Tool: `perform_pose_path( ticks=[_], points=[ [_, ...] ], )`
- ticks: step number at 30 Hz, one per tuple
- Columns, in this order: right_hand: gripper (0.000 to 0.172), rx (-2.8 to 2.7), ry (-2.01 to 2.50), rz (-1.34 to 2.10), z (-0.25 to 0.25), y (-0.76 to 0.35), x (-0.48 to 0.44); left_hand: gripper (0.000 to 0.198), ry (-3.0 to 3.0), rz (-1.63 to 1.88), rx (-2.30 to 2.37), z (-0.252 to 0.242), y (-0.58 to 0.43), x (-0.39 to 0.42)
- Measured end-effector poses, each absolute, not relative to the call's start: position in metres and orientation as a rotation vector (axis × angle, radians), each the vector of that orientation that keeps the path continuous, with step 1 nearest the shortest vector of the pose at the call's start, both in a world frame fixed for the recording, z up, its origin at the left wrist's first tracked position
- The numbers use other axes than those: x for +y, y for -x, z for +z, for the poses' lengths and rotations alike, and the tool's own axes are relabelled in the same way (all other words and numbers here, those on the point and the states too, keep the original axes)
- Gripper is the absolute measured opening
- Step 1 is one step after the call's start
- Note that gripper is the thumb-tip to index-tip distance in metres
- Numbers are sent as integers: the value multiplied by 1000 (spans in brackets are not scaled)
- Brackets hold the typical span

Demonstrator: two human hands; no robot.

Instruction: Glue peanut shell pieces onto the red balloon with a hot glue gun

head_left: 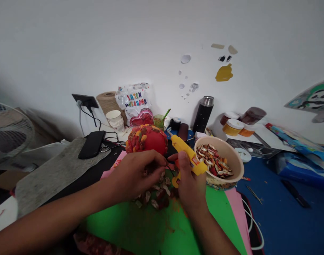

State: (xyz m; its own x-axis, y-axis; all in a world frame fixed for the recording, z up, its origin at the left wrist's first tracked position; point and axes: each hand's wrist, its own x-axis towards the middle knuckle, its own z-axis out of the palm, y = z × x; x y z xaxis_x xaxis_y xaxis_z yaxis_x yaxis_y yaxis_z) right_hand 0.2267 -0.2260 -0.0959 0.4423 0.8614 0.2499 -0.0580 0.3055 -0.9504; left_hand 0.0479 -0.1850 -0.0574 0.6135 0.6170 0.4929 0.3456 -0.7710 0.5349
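Observation:
My right hand (192, 186) is closed around a yellow hot glue gun (187, 152), its nozzle pointing up and away to the left. The thumb lies along the gun's side. Just left of the gun, my left hand (142, 171) has its fingers pinched together near a thin dark cord; what sits between the fingertips is hidden. Beyond the left hand stands a red ball (154, 140), partly covered with orange, red and brown shell pieces. Loose shells (154, 204) lie under the hands on a green sheet (135, 230).
A cream bowl (235, 159) holds many painted shells at the right. Behind stand a black flask (203, 115), paper cups (115, 120), a twine spool (109, 102) and a balloon bag (137, 104). A phone (91, 144) lies left; tweezers (254, 194) and a white cable (257, 226) lie right.

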Motion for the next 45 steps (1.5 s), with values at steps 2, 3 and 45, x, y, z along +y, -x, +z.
perform_pose_path(
  ticks=[2,3,45],
  points=[
    [67,-909,1088,753,-93,-229,-225,8,-2295,967,809,-50,-54,-183],
    [68,-913,1095,757,-92,-230,-224,8,-2229,985,803,-48,-57,-182],
    [32,-905,1185,668,-90,-228,-219,41,-790,546,586,-59,-67,-158]
  ],
)
